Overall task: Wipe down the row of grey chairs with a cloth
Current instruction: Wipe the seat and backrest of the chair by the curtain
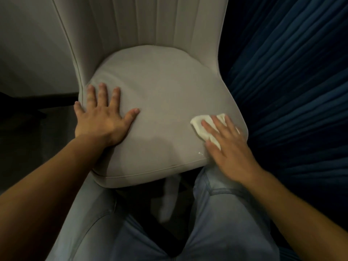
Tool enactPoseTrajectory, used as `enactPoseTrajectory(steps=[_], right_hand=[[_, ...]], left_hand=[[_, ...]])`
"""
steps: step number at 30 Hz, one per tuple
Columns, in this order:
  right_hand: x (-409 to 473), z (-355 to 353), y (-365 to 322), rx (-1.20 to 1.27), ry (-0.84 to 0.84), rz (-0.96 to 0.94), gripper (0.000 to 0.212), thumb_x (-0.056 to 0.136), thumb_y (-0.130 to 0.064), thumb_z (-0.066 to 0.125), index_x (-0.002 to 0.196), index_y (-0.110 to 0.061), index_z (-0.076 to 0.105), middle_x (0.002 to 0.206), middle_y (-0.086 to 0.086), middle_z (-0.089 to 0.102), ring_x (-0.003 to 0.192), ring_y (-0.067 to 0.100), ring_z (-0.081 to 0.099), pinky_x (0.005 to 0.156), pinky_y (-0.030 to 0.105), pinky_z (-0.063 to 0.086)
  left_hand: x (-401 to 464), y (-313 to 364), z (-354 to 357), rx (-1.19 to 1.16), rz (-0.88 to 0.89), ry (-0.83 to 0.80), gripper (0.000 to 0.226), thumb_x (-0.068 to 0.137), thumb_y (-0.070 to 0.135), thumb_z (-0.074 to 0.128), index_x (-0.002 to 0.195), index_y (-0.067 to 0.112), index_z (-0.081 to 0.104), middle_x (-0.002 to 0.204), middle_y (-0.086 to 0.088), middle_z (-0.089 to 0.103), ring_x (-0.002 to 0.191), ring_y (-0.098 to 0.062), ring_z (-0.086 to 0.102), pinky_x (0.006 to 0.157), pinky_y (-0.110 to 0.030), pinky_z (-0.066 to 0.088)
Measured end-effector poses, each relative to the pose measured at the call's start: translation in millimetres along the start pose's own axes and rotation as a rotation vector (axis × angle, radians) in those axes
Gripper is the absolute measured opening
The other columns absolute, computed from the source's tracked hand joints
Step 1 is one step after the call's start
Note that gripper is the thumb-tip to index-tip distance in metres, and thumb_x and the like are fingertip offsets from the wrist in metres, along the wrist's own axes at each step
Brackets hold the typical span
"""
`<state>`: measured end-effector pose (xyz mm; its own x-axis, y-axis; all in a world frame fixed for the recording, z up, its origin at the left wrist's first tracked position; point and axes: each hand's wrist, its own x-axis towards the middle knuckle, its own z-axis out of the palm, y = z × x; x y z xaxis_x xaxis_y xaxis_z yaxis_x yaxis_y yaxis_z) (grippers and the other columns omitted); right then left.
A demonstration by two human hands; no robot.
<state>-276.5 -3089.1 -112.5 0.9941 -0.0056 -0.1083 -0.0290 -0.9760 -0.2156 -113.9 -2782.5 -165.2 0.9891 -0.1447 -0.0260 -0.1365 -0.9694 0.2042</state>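
Nearest to us we see the person's legs in light blue jeans [222, 219] standing against the front edge of a grey chair's seat cushion [160, 95]. On the cushion's right front corner the right hand [228, 147] lies with fingers straight and slightly spread, pressing a small white cloth [202, 126] flat against the fabric, while the left hand [100, 117] rests palm down, fingers splayed wide and gripping nothing, on the cushion's left side. Beyond them rises the chair's channelled backrest [143, 23], with a dark blue pleated curtain [293, 76] to its right.

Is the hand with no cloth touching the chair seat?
Touching. The head view shows the left hand lying flat, fingers spread, on the grey seat, with no gap.
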Motion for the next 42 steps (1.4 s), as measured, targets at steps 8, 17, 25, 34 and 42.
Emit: enactPoseTrajectory(steps=[8,17,25,34,42], right_hand=[[-30,51,-105,-0.074,0.098,-0.228,0.062,0.094,-0.056,0.039,0.153,-0.038,0.032,0.165,0.001,0.018,0.152,0.035,0.004,0.115,0.065,0.012],[-1,20,-3,-0.196,0.105,0.063,0.062,0.096,-0.056,0.024,0.155,-0.039,0.023,0.165,-0.004,0.019,0.152,0.030,0.009,0.118,0.060,0.012],[23,15,-18,-0.074,0.015,0.141,0.076,0.088,-0.077,0.009,0.156,-0.044,0.011,0.167,-0.007,0.000,0.152,0.027,-0.011,0.120,0.056,0.000],[173,2,-19,-0.097,-0.061,0.081,0.072,0.090,-0.079,0.012,0.155,-0.048,0.008,0.167,-0.011,0.002,0.153,0.024,-0.006,0.119,0.055,-0.002],[268,-9,-25,-0.051,-0.065,0.270,0.077,0.086,-0.079,0.009,0.155,-0.045,0.012,0.166,-0.008,0.006,0.152,0.027,-0.006,0.110,0.066,-0.007]], left_hand=[[-2,2,-6,0.013,-0.002,-0.014,0.094,0.076,0.092,0.000,0.154,0.039,0.003,0.164,0.001,-0.006,0.148,-0.022,-0.013,0.114,-0.060,0.000],[-1,0,-6,0.003,-0.003,-0.020,0.095,0.075,0.092,0.000,0.154,0.040,0.003,0.164,0.002,-0.005,0.148,-0.021,-0.012,0.114,-0.060,0.001],[-3,1,-6,0.006,-0.010,-0.019,0.095,0.075,0.092,0.000,0.154,0.040,0.003,0.164,0.001,-0.006,0.148,-0.021,-0.013,0.114,-0.060,0.001],[-2,0,-4,0.008,-0.006,0.000,0.093,0.076,0.091,0.000,0.154,0.040,0.003,0.164,0.001,-0.003,0.149,-0.021,-0.012,0.115,-0.059,0.001],[-3,3,-3,0.014,-0.007,0.026,0.090,0.079,0.089,0.001,0.154,0.040,0.004,0.164,0.002,-0.001,0.149,-0.020,-0.011,0.115,-0.058,0.001]])
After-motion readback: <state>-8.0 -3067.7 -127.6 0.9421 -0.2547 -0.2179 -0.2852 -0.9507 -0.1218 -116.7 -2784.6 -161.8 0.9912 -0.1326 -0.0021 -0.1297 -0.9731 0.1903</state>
